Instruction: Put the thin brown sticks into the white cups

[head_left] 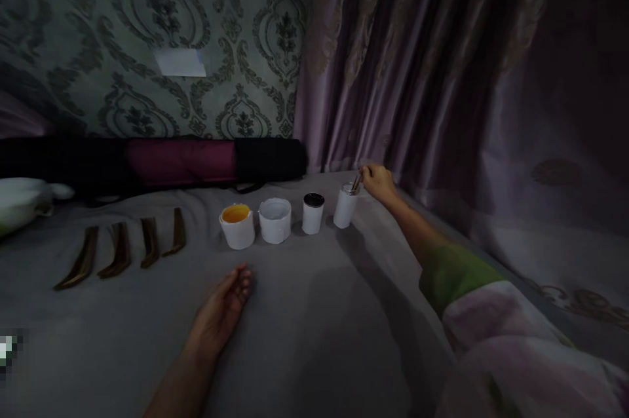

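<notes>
My right hand (378, 182) reaches out to the tall white can (345, 207) at the right end of a row. Its fingers are pinched on a thin brown piece (356, 181) at the can's rim; the lower part is hidden inside, and I cannot tell what it is. Nothing is in my left hand (227, 303), which lies palm turned inward over the grey cloth, fingers loosely bent and apart. Just beyond it stand a white tub (238, 232) with orange-yellow contents and a white tub (276, 224) with pale contents. A small can (312, 216) with a dark top is between these and the tall can.
Several brown hair-like bundles (150, 242) lie in a row at the left on the grey cloth (275, 326). A black and maroon roll (181, 161) runs along the patterned wall (230, 25). A purple curtain (373, 64) hangs behind my right hand.
</notes>
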The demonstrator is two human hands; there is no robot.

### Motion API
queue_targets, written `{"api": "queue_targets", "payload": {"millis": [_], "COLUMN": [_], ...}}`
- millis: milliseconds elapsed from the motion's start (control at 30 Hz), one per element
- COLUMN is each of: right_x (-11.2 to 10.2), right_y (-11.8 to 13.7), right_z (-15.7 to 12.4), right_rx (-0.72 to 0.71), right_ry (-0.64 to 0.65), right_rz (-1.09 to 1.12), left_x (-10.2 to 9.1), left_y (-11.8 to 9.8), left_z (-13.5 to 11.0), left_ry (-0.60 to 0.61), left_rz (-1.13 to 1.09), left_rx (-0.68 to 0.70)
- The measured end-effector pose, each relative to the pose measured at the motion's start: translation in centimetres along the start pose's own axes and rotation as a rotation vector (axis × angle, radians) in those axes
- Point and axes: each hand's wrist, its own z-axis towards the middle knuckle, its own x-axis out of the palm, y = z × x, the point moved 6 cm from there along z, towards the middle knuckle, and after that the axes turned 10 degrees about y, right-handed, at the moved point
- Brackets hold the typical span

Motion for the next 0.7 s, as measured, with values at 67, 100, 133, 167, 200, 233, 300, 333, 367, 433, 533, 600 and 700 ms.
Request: {"api": "queue_targets", "payload": {"millis": [67, 100, 133, 167, 200, 233, 300, 333, 367, 433, 533, 600, 700], "right_x": [0.18, 0.25, 0.31, 0.36, 0.42, 0.48, 0.6, 0.65, 0.68, 0.73, 0.8, 0.8, 0.72], "right_y": [-0.12, -0.2, -0.28, -0.36, -0.41, -0.45, -0.49, -0.5, -0.51, -0.54, -0.57, -0.5, -0.3], "right_z": [-0.06, -0.1, -0.13, -0.16, -0.18, -0.2, -0.22, -0.22, -0.22, -0.21, -0.21, -0.24, -0.39], "right_rx": [0.002, 0.007, 0.012, 0.015, 0.014, 0.012, 0.002, -0.001, -0.003, 0.004, 0.024, 0.026, 0.027], "right_ry": [0.003, 0.003, 0.003, 0.002, 0.002, 0.002, 0.002, 0.0, -0.001, -0.002, 0.01, 0.021, 0.032], "right_rz": [-0.005, -0.008, -0.013, -0.019, -0.025, -0.028, -0.026, -0.022, -0.02, -0.016, 0.003, 0.022, 0.04], "left_x": [0.03, 0.04, 0.03, 0.01, 0.01, 0.0, 0.03, 0.05, 0.1, 0.17, 0.17, 0.05, -0.11], "left_y": [-0.01, -0.01, -0.01, 0.0, 0.02, 0.03, 0.02, -0.01, -0.03, -0.07, -0.02, 0.02, 0.11], "left_z": [0.02, 0.04, 0.06, 0.07, 0.08, 0.08, 0.06, 0.03, 0.01, -0.04, -0.05, -0.01, 0.08], "left_ry": [0.008, 0.012, 0.013, 0.014, 0.014, 0.011, 0.002, -0.004, -0.007, -0.011, -0.006, -0.006, 0.006], "left_rz": [0.003, 0.005, 0.007, 0.007, 0.005, 0.003, 0.001, 0.001, 0.001, 0.002, 0.002, 0.001, -0.003], "left_rx": [0.003, 0.005, 0.006, 0.006, 0.003, 0.0, -0.002, 0.001, 0.003, 0.008, 0.006, 0.007, 0.003]}}
